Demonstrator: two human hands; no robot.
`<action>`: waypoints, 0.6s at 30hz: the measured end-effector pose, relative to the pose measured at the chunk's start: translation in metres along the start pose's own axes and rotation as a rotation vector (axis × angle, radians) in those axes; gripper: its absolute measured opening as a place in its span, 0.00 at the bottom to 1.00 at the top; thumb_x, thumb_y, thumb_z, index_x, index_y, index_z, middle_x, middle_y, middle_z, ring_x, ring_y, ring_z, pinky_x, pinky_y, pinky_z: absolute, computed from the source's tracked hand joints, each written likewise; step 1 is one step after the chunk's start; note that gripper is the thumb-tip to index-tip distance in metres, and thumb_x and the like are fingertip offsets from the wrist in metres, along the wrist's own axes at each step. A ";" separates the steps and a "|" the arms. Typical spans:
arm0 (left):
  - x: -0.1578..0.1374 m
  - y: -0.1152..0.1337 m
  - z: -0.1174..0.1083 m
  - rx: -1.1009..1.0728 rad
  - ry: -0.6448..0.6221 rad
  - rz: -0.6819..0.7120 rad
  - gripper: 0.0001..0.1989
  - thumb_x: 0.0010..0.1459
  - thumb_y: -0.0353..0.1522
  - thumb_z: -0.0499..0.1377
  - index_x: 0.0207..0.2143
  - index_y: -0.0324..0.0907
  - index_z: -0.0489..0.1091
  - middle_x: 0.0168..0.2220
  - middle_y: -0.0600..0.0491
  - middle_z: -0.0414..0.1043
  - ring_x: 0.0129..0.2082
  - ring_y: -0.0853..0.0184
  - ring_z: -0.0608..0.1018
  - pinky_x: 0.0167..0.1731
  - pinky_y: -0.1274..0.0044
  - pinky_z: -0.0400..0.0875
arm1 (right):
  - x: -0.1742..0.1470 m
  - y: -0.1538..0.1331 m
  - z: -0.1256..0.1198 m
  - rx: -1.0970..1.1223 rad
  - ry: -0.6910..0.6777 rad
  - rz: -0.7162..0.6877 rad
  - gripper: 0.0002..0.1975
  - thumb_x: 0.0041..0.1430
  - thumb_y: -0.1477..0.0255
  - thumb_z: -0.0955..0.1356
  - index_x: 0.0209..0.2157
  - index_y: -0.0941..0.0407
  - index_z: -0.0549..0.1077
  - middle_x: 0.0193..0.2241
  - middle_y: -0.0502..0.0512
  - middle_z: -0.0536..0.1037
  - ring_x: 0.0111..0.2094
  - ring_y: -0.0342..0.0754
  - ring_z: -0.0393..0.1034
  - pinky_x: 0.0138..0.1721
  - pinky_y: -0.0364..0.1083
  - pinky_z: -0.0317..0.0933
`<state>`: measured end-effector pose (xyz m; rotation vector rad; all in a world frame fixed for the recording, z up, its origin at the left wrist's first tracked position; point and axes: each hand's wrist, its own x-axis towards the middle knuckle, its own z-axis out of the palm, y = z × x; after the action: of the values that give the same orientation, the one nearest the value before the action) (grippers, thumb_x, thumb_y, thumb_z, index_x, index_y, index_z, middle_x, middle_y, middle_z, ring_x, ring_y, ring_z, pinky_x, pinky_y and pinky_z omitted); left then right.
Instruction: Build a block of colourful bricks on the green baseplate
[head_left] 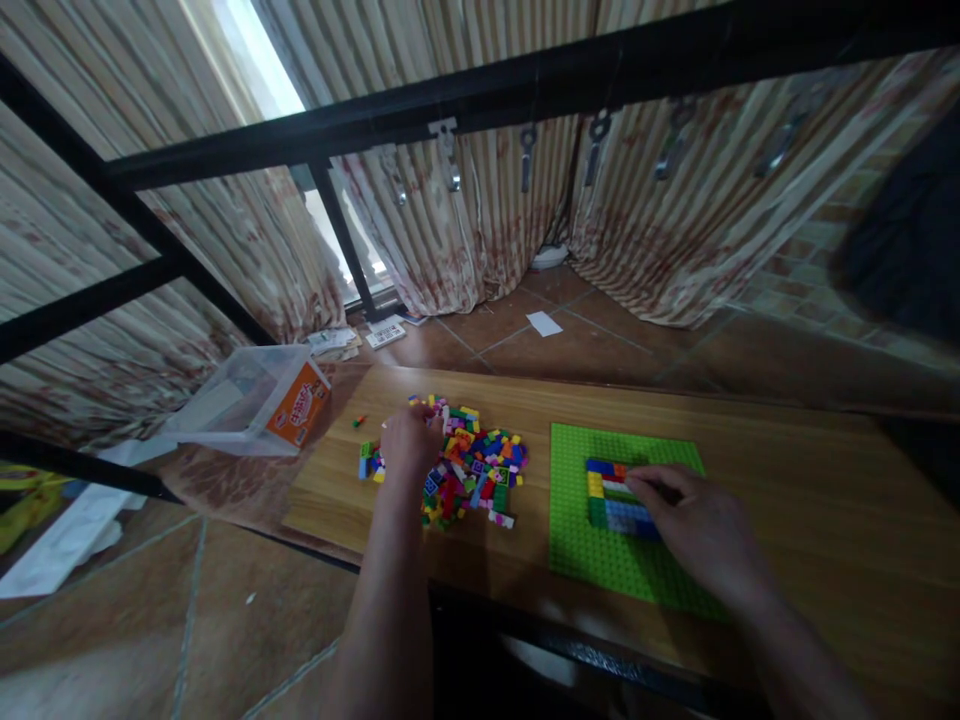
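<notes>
A loose heap of multicoloured toy bricks [472, 465] is spread over the wooden table's left half. At its far left part, my left hand [411, 440] reaches in with curled fingers; whatever they may hold is hidden. A green studded baseplate [577, 560] lies to the right of the heap. On it stands a low rectangular frame of toy bricks [595, 490] in blue, yellow, green, orange and light blue. My right hand [697, 515] pinches a toy brick at the frame's far right part, thumb and forefinger together. That hand covers the frame's right side.
The wooden table [825, 520] runs across the view. A clear plastic box [255, 400] with an orange label is beyond its left end. A small orange-and-green piece [359, 421] lies near the left edge. Black metal bars [480, 110] with hanging hooks cross in front of curtains [480, 220].
</notes>
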<state>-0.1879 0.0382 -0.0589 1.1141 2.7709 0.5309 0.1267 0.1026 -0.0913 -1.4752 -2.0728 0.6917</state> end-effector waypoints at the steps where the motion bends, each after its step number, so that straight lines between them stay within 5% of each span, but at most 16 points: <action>1: 0.001 0.003 0.002 0.034 0.004 0.014 0.14 0.56 0.38 0.55 0.40 0.43 0.76 0.40 0.45 0.77 0.42 0.59 0.77 0.41 0.73 0.67 | 0.000 -0.001 0.001 0.000 -0.005 -0.001 0.16 0.56 0.57 0.64 0.33 0.52 0.78 0.36 0.54 0.79 0.35 0.52 0.73 0.40 0.50 0.63; 9: 0.006 0.008 0.012 0.119 -0.101 0.030 0.10 0.53 0.33 0.56 0.32 0.37 0.74 0.41 0.35 0.75 0.44 0.50 0.77 0.40 0.66 0.69 | 0.002 -0.002 0.004 0.016 0.002 -0.053 0.14 0.57 0.59 0.64 0.31 0.51 0.77 0.35 0.53 0.79 0.35 0.52 0.73 0.40 0.51 0.63; 18: 0.008 0.005 0.002 0.027 -0.018 0.092 0.08 0.52 0.35 0.58 0.32 0.40 0.73 0.37 0.41 0.76 0.40 0.56 0.76 0.38 0.71 0.67 | 0.002 -0.008 0.002 0.054 0.017 -0.042 0.13 0.58 0.61 0.64 0.32 0.53 0.77 0.35 0.54 0.79 0.34 0.50 0.72 0.39 0.49 0.62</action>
<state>-0.1899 0.0476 -0.0588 1.2504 2.7306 0.4919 0.1194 0.1016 -0.0876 -1.3990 -2.0509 0.7105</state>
